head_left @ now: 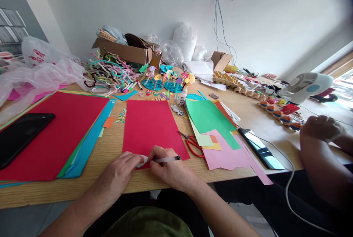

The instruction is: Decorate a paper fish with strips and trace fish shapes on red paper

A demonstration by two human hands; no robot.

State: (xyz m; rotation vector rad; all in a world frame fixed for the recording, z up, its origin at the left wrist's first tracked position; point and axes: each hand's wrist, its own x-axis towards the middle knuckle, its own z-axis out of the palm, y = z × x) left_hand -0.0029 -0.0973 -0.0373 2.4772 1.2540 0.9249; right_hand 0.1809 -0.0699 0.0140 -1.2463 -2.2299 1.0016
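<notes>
Left hand and right hand curled close together
Left pinches a white piece, right a pen; the middle red sheet spreads on their far side.

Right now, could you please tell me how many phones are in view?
2: a black phone on the left red sheet, and a glossy phone just right of the pink paper. Others may be hidden.

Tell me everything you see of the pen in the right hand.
The pen has a slim, pale barrel, apparently plastic, with a dark end piece. It runs nearly sideways across the view, dark end to the right, over the near part of the red sheet. The right hand grips it, hiding its tip.
</notes>
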